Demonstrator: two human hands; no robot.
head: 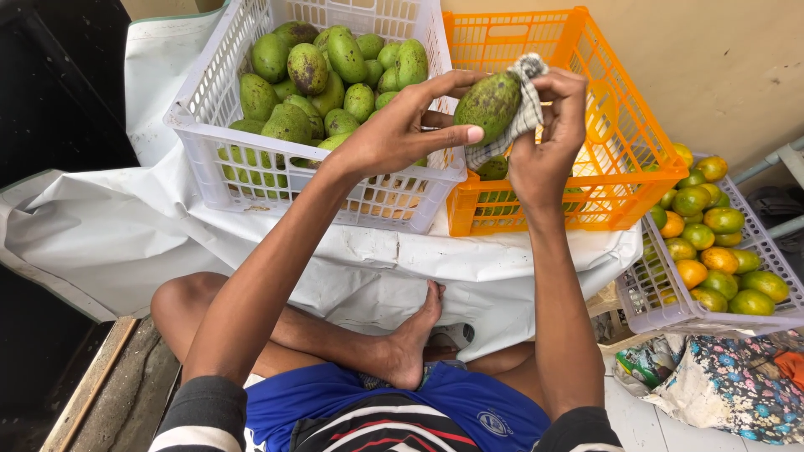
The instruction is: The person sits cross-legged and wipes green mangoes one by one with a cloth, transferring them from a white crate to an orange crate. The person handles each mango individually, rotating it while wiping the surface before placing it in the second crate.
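A big white sheet [109, 234] lies under my crates. The white crate [209, 109] is full of green mangoes [331, 79]. The orange crate [620, 159] sits just beside it. My left hand [389, 138] grips one green mango [488, 105] above both crates, its long way tilted up toward my right. My right hand [548, 142] pinches a checked cloth [526, 105] against it.

A: What sort of place is this?
B: A fruit seller's sorting spot on the floor: white crate [251, 167] of mangoes [335, 75], orange crate [620, 167], basket [662, 310] of oranges [712, 251], white sheet [126, 234].
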